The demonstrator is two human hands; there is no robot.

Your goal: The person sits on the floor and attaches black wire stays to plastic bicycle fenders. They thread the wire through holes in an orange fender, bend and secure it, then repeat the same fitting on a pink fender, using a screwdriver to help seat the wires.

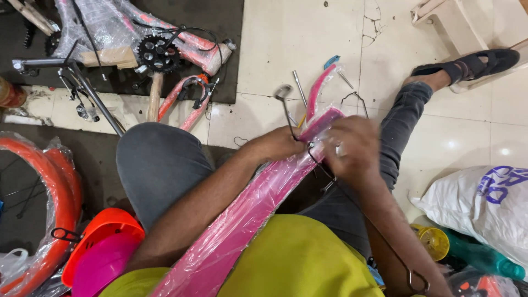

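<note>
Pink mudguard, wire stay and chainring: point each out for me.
pink mudguard (258, 203), head view, plastic-wrapped middle stretch.
wire stay (284, 99), head view, looped upper end.
chainring (157, 54), head view, toothed black disc.

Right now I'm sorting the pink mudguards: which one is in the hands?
The long plastic-wrapped pink mudguard across the lap, gripped by left hand and right hand. The other pink mudguard lies untouched on the floor.

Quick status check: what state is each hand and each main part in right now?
left hand: closed on wire stay
right hand: gripping pink mudguard
pink mudguard: plastic-wrapped, across lap
second pink mudguard: on floor
orange rims: wrapped, on floor
</note>
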